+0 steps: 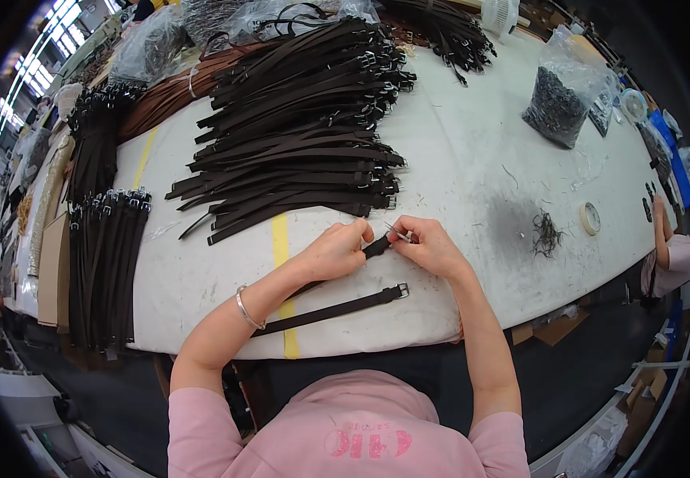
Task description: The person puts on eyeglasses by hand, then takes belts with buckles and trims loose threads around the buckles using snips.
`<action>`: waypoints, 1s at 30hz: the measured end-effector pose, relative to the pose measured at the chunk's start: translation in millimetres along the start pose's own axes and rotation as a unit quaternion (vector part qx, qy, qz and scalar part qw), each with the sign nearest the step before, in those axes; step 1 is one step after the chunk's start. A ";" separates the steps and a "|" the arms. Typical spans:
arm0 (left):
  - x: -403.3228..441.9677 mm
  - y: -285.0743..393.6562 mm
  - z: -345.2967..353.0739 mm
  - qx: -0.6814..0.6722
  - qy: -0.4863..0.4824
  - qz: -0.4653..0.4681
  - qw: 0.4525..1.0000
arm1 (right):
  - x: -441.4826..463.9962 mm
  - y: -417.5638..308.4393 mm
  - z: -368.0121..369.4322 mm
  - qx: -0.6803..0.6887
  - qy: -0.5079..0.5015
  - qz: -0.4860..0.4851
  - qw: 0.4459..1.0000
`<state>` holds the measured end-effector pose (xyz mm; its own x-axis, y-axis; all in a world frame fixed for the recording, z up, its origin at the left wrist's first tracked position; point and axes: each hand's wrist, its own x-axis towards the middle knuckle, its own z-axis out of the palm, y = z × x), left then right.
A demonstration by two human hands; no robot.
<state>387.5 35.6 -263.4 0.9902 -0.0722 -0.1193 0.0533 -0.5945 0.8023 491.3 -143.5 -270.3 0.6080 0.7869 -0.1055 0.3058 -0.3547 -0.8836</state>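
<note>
Near the front of the white table, my left hand point(339, 251) is closed on a dark belt point(377, 248), close to its end. My right hand point(429, 247) is closed around a small metal tool point(397, 233), perhaps snips or tweezers, whose tip points at the belt end. The fingers partly cover the belt end and the tool. A second dark belt point(337, 308) lies below my hands, its silver buckle point(402, 291) to the right. Just beyond my hands is a large pile of dark belts point(297, 135), with most buckles on the right side.
More belts point(110, 263) hang over the left table edge. A bag of dark small parts point(556, 107) stands at the back right. A tape roll point(590, 218) and a heap of dark scraps point(546, 234) lie to the right. Another person point(672, 255) is at the far right.
</note>
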 end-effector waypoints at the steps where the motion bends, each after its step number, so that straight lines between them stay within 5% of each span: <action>1: 1.6 0.7 -1.5 -0.015 0.004 -0.012 1.000 | 0.9 1.0 0.9 0.005 0.005 -0.008 1.000; 7: 6.8 -1.0 1.8 -0.098 0.022 -0.061 0.993 | 2.0 -6.5 11.3 -0.154 0.049 0.036 0.986; 12: 4.8 -1.8 2.1 -0.196 0.024 -0.132 0.971 | 0.7 -6.8 13.2 -0.144 0.061 0.012 0.988; 19: 11.1 9.0 2.0 -0.130 0.004 -0.104 0.986 | -1.3 -3.3 18.2 -0.132 0.065 0.000 0.989; 22: 14.6 11.2 7.5 -0.024 0.047 -0.043 0.998 | -0.5 5.2 18.4 -0.097 0.051 -0.018 0.994; 25: 16.0 -1.8 21.7 0.050 0.108 0.022 0.993 | -8.0 -9.1 3.4 0.158 0.003 0.080 0.984; 28: 15.2 -5.5 27.2 0.042 0.134 0.034 0.990 | -16.0 -11.3 0.7 0.080 0.069 0.098 0.990; 30: 14.3 -7.0 29.5 0.023 0.153 0.047 0.987 | -31.2 -23.4 5.2 -0.089 0.064 0.074 0.991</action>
<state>397.5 15.1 -288.0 0.9835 0.1117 0.1421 -0.0400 -0.6324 0.7736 461.4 -157.1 -248.7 0.7399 0.6534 -0.1599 0.3239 -0.5544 -0.7666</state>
